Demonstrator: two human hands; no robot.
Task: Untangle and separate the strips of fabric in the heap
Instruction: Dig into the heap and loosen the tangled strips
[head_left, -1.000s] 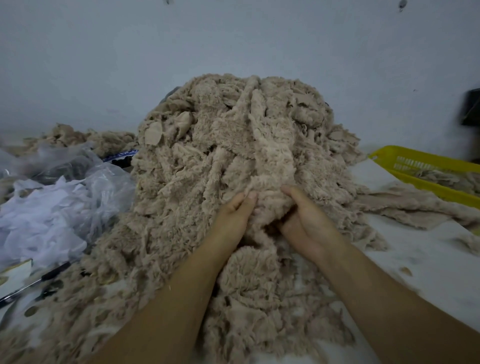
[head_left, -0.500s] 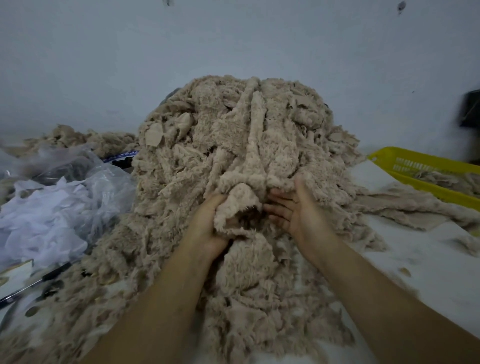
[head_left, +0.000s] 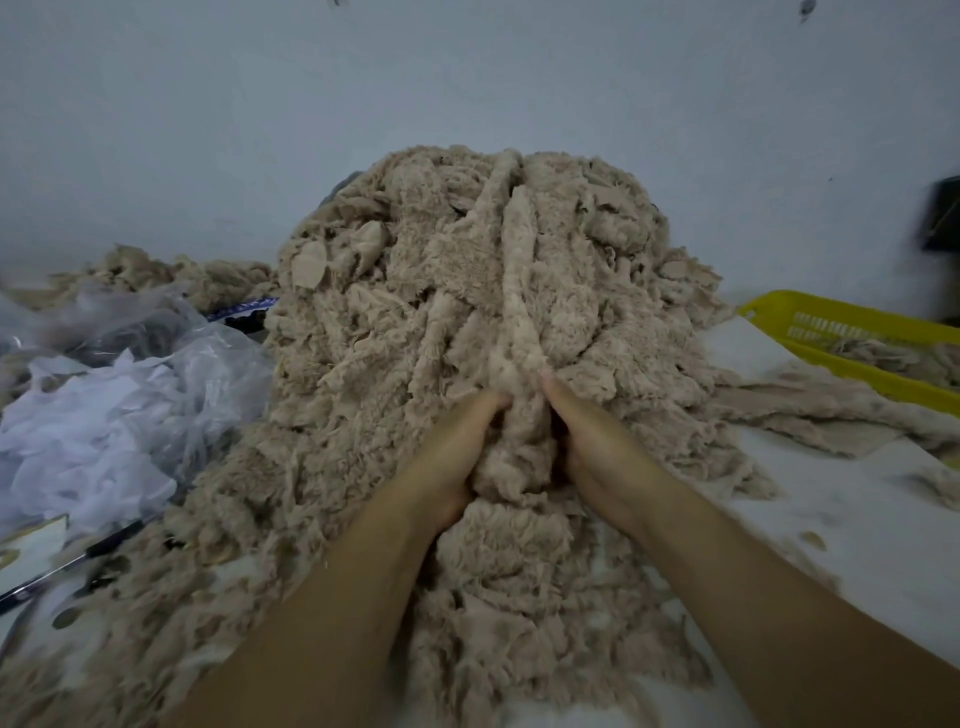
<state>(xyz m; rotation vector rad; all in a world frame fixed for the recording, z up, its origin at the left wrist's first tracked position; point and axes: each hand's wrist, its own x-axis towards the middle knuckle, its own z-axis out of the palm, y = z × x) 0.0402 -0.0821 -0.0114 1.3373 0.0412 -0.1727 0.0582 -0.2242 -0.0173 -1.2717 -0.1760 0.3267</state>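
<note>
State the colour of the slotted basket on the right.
Yellow; the basket shows in the head view, the only one.

The heap (head_left: 467, 312) is fuzzy, matt beige cloth with frayed, ragged edges, some strips showing a smoother backing. The bags (head_left: 130, 374) on the left are thin, crinkled, translucent plastic. The basket (head_left: 831, 322) is glossy yellow perforated plastic. The table (head_left: 857, 519) looks smooth, white and matt.
</note>
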